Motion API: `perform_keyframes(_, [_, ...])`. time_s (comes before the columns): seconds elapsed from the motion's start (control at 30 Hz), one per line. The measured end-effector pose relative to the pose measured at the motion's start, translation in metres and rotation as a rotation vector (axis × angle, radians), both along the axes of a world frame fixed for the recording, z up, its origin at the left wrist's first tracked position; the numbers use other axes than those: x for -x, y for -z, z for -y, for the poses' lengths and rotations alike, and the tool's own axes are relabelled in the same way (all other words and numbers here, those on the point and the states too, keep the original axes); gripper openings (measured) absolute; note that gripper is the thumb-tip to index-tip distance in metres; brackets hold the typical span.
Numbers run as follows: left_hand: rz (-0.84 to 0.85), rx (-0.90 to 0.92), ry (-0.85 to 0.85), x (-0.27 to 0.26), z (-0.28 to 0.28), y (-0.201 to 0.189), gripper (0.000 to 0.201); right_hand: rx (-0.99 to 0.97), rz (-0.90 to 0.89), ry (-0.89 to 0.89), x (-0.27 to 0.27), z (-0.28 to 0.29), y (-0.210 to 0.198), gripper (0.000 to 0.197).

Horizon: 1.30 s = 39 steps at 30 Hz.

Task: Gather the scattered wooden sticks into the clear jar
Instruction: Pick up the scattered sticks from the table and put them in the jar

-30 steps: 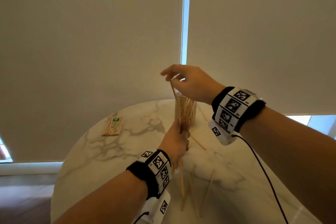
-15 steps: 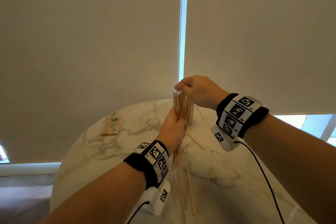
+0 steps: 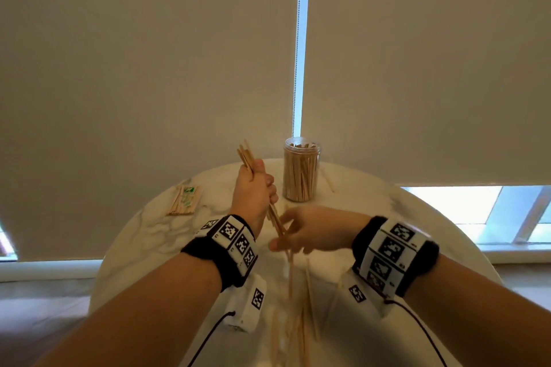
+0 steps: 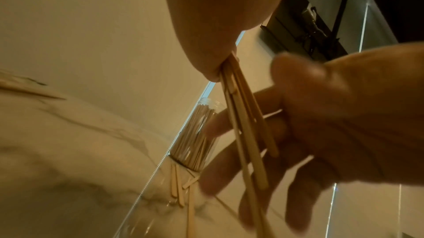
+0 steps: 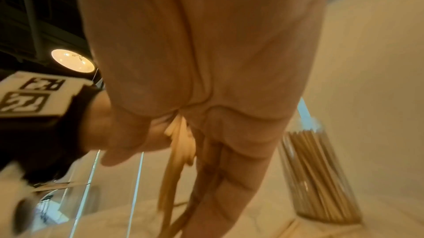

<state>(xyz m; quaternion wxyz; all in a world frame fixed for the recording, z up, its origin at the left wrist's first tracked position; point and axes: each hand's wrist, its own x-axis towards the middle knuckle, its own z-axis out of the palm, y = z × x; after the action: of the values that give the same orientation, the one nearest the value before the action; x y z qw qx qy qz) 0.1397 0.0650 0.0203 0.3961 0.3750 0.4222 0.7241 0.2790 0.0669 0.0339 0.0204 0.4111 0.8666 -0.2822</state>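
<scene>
The left hand [image 3: 253,191] grips a sticks bundle [image 3: 246,155]; the right hand [image 3: 310,229], fingers loose, reaches its lower ends. Square them before tipping into the clear jar [image 3: 301,171] near the table's [image 3: 143,235] far edge.

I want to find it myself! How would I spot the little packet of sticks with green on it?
Start at the round marble table. Look along its far left edge, well left of the clear jar. The packet lies flat there by itself; unlike the loose sticks near the front, its sticks are bundled side by side under a green-printed label.
</scene>
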Motion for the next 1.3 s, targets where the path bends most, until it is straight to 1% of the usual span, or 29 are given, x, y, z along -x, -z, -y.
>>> perform_keyframes(0.03, [0.011,0.001,-0.008,0.000,0.000,-0.001,0.022,0.028,-0.022,-0.007,0.003,0.003,0.007,0.058])
perform_keyframes(0.1, [0.021,-0.003,-0.013,-0.002,0.001,-0.002,0.022,0.039,-0.143,0.036,0.006,0.006,0.015,0.024])
perform_keyframes(0.13, [0.026,-0.005,-0.012,-0.001,0.002,-0.002,0.021,0.028,-0.200,0.063,0.006,0.006,0.016,0.016])
perform_keyframes(0.17, [0.031,-0.006,-0.007,-0.001,0.004,-0.002,0.021,0.011,-0.250,0.085,0.006,0.005,0.017,0.014])
perform_keyframes(0.3, [0.038,-0.007,0.045,-0.001,0.008,-0.001,0.020,-0.073,-0.419,0.156,0.007,0.003,0.017,0.011])
perform_keyframes(0.33, [0.034,-0.010,0.044,-0.002,0.009,-0.002,0.020,-0.115,-0.417,0.156,0.008,0.004,0.016,0.010])
perform_keyframes(0.43, [0.046,-0.031,-0.019,-0.004,0.010,-0.007,0.020,-0.218,-0.317,0.135,0.008,0.005,0.015,0.011])
perform_keyframes(0.57, [0.118,-0.058,-0.046,-0.007,0.013,-0.014,0.018,-0.228,-0.365,0.168,0.005,0.004,0.014,0.010])
perform_keyframes(0.67, [0.152,-0.081,-0.104,-0.002,0.011,-0.022,0.019,-0.286,-0.345,0.177,0.004,0.004,0.011,0.005])
perform_keyframes(0.77, [0.210,-0.088,-0.154,0.006,0.006,-0.029,0.020,-0.326,-0.369,0.206,0.003,0.004,0.010,0.009])
perform_keyframes(0.87, [0.173,-0.055,-0.069,-0.002,0.007,-0.021,0.016,-0.288,-0.521,0.249,0.010,0.006,0.006,0.022])
perform_keyframes(0.9, [0.145,-0.042,-0.043,-0.006,0.009,-0.019,0.016,-0.255,-0.537,0.244,0.012,0.007,0.004,0.028])
perform_keyframes(0.93, [0.128,-0.032,-0.034,-0.007,0.009,-0.017,0.016,-0.215,-0.513,0.226,0.012,0.008,0.002,0.036])
perform_keyframes(1.0, [0.143,-0.018,-0.055,-0.003,0.009,-0.016,0.015,-0.112,-0.396,0.182,0.009,0.008,0.001,0.054])
perform_keyframes(1.03, [0.153,-0.018,-0.074,0.000,0.009,-0.016,0.016,-0.059,-0.340,0.174,0.008,0.008,0.001,0.060])
perform_keyframes(1.07, [0.136,-0.014,-0.088,0.002,0.010,-0.015,0.017,-0.002,-0.330,0.177,0.007,0.008,0.001,0.060])
perform_keyframes(1.1, [0.094,0.004,-0.090,0.002,0.011,-0.013,0.018,0.061,-0.374,0.193,0.007,0.008,0.002,0.056])
perform_keyframes(1.17, [0.020,0.052,-0.058,-0.007,0.018,-0.008,0.020,0.128,-0.538,0.225,0.010,0.007,0.001,0.040])
perform_keyframes(1.2, [0.011,0.062,-0.030,-0.013,0.022,-0.006,0.020,0.107,-0.595,0.231,0.011,0.007,0.000,0.031])
perform_keyframes(1.27, [0.024,0.065,0.022,-0.019,0.025,-0.003,0.022,0.008,-0.598,0.229,0.013,0.005,-0.003,0.012])
perform_keyframes(1.3, [0.025,0.074,0.049,-0.021,0.026,-0.003,0.024,-0.058,-0.564,0.206,0.012,0.005,-0.003,0.014])
